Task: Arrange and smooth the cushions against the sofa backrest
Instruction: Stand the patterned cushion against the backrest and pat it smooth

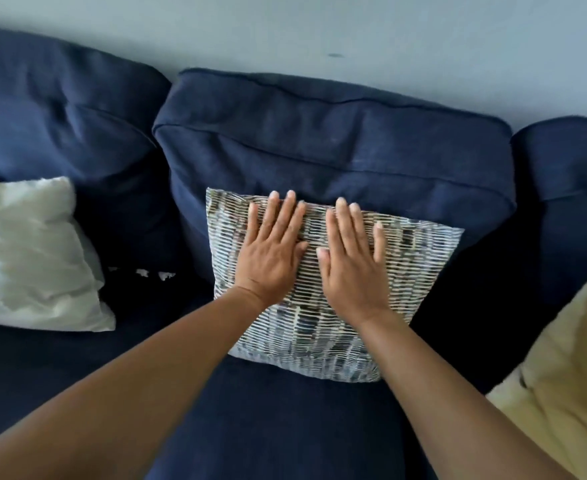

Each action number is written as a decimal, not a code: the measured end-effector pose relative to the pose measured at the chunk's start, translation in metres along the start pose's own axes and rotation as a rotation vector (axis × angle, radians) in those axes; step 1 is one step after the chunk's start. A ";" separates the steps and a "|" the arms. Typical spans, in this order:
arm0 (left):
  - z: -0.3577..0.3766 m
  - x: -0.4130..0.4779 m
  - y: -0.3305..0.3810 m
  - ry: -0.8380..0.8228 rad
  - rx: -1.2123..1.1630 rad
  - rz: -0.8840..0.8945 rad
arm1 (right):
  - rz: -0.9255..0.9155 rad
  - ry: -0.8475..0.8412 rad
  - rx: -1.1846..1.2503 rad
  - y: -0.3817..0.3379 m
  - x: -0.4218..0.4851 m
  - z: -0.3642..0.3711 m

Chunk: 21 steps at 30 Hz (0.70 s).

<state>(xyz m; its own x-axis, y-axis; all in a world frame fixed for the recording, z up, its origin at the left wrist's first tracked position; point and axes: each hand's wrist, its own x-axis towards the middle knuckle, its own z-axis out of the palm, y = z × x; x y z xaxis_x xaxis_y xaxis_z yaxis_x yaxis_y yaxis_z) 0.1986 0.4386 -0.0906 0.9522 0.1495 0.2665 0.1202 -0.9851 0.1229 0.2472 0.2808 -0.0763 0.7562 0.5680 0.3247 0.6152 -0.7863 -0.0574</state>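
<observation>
A patterned cushion [420,271] with white and dark blue-grey dashes leans against the middle navy backrest pillow [333,133] of the sofa. My left hand [271,251] lies flat on its upper left part, fingers spread and pointing up. My right hand [352,258] lies flat beside it on the upper middle, fingers apart too. Both palms press on the fabric and grip nothing. A white cushion [32,258] rests at the left against the left backrest pillow [60,109]. A pale yellow cushion [569,368] lies at the right edge.
The navy seat [268,427] stretches below the patterned cushion. A third backrest pillow [569,157] shows at the far right. A pale wall [319,29] runs behind the sofa. Small white specks [153,273] sit in the gap between seat and backrest.
</observation>
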 end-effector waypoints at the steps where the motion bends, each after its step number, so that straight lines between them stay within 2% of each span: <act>1: 0.003 -0.001 -0.009 -0.053 0.015 -0.059 | 0.008 -0.041 -0.016 0.007 0.000 0.004; 4: 0.002 -0.006 -0.041 -0.154 0.119 -0.188 | 0.119 -0.113 -0.062 0.043 -0.004 0.005; 6: -0.006 -0.008 -0.051 -0.165 0.177 -0.239 | 0.189 -0.111 -0.107 0.060 -0.009 -0.002; 8: -0.017 -0.007 -0.047 -0.128 0.140 -0.302 | 0.270 -0.071 -0.106 0.060 -0.009 -0.012; 9: -0.022 -0.006 -0.040 -0.084 0.100 -0.288 | 0.285 -0.054 -0.083 0.055 -0.008 -0.016; 11: -0.027 -0.005 -0.020 -0.035 0.035 -0.134 | 0.205 -0.051 -0.025 0.038 -0.005 -0.021; 13: -0.025 -0.006 0.000 -0.092 0.054 0.042 | 0.025 -0.102 -0.024 0.021 -0.005 -0.021; 14: -0.022 -0.007 0.006 -0.144 0.083 0.074 | -0.045 -0.137 -0.053 0.017 -0.007 -0.017; 16: -0.017 -0.010 0.003 -0.238 0.111 0.015 | -0.050 -0.208 -0.100 0.025 -0.011 -0.012; 19: -0.017 -0.015 -0.024 -0.301 0.134 -0.174 | 0.108 -0.253 -0.138 0.056 -0.018 -0.012; 21: -0.022 -0.018 -0.039 -0.317 0.178 -0.212 | 0.157 -0.252 -0.190 0.074 -0.024 -0.017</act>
<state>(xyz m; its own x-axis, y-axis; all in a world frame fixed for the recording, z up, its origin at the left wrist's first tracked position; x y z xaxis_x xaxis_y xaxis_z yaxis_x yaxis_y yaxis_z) 0.1709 0.4764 -0.0789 0.9371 0.3444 -0.0575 0.3431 -0.9388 -0.0310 0.2709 0.2047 -0.0725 0.8841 0.4602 0.0813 0.4526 -0.8865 0.0968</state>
